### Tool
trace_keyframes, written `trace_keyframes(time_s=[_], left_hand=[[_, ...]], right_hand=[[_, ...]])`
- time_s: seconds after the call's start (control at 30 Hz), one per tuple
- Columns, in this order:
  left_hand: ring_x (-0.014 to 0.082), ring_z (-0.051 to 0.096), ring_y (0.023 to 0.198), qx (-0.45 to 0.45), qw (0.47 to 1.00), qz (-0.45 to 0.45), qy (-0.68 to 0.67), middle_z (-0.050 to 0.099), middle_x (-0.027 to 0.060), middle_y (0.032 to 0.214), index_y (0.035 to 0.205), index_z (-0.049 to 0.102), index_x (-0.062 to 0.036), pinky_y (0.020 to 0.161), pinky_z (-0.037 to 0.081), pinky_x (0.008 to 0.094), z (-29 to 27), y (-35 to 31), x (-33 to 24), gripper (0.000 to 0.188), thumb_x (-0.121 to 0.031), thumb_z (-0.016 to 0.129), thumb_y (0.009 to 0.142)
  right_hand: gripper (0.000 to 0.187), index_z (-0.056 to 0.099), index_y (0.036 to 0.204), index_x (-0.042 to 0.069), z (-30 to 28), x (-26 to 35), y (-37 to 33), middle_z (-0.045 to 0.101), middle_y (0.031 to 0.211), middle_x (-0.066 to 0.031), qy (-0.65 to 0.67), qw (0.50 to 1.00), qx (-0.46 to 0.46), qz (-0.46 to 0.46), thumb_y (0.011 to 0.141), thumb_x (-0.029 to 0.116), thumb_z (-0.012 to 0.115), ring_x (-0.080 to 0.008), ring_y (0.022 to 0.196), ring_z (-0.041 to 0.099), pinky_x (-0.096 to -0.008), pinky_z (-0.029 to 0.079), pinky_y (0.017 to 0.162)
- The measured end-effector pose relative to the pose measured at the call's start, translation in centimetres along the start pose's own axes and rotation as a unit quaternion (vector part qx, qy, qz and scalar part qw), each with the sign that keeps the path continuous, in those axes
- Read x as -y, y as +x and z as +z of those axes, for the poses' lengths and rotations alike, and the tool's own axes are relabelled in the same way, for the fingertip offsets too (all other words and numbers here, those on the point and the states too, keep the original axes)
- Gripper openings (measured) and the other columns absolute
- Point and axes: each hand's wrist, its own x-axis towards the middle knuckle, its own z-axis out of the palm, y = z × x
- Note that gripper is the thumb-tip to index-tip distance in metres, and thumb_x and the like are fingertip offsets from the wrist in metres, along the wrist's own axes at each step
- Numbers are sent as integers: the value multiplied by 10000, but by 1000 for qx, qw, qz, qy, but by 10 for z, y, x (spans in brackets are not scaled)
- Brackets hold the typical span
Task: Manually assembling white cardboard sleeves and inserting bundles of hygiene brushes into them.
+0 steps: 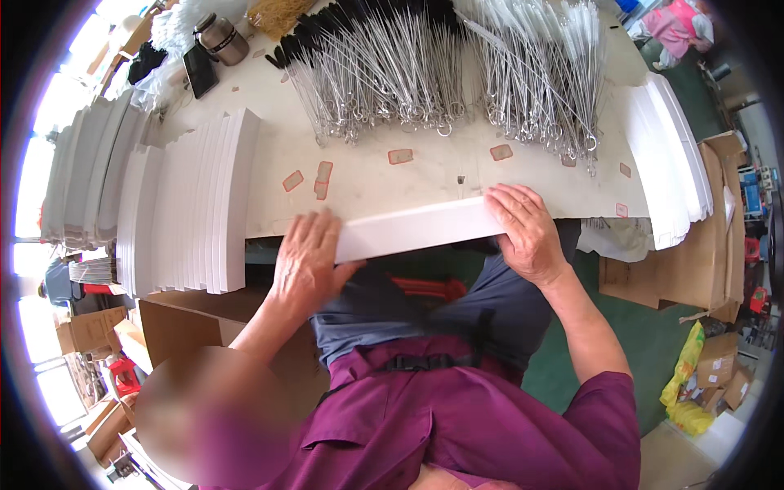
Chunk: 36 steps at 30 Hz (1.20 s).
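Observation:
A long, narrow white box (416,230) lies across the near edge of the table, in front of my lap. My left hand (306,257) grips its left end, with the fingers over the top and the thumb along the near side. At the other end my right hand (525,235) is closed around it, fingers on the far side and thumb beneath. Beyond it lie piles of wire-handled brushes with ring ends, one of black brushes (384,69) and one of white brushes (543,82).
Stacked white boxes (192,204) stand at the left table edge. More flat white cartons (665,155) lie at the right edge, above a brown cardboard box (678,269). A metal flask (222,41) and a dark phone (200,71) sit far left. Red-bordered labels (400,156) dot the table (359,188).

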Motion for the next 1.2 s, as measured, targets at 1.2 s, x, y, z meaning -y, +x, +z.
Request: trace_keyframes(time_s=[1.2], left_hand=[[422, 732, 984, 113, 892, -123, -419, 725, 231, 1117, 1399, 476, -93, 832, 597, 472, 33, 32, -88, 769, -202, 862, 743]], right_hand=[[159, 721, 984, -45, 26, 88, -1, 717, 847, -159, 429, 874, -2, 227, 989, 110, 687, -260, 717, 699, -351, 535, 649]])
